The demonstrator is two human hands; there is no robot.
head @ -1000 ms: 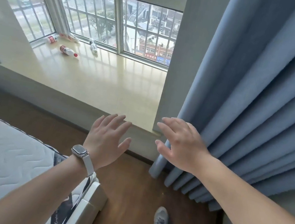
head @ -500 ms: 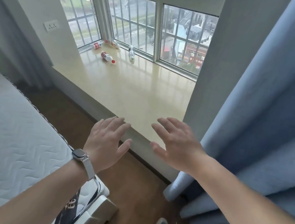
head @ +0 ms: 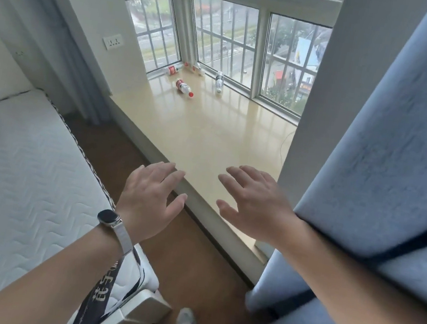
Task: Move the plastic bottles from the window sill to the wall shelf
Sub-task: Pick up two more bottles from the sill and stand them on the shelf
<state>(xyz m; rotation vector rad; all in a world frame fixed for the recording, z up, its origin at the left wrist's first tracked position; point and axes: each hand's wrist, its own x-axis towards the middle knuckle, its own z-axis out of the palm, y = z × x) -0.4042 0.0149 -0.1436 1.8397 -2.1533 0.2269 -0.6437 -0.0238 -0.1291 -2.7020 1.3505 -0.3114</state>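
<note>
Hovering side by side in front of the person, the left hand (head: 151,197) and the right hand (head: 252,208) are held palm down, with bare forearms stretched out from the bottom of the view. On both hands the fingers (head: 174,181) are straight and slightly spread, thumbs pointing inward towards each other, and they hold nothing. The left hand, with a watch (head: 109,218) on a pale strap at its wrist, sits over the near edge of the window sill (head: 210,139), its fingertips just past the lip and its palm above the brown floor (head: 193,255). The right hand sits over the sill's near right corner, and a fold of the blue curtain (head: 392,132) drapes across that forearm just behind the wrist. The plastic bottles lie on their sides at the far left corner of the sill, close to the window glass and well apart from both hands: a red-capped bottle (head: 184,88) nearest, a dark-labelled bottle (head: 219,81) to its right by the frame, and two more tucked against the corner. A broad stretch of glossy beige sill lies between hands and bottles. A white mattress (head: 15,161) borders the left side, leaving a narrow strip of floor between it and the sill. The curtain and a wall column close in the right side.
</note>
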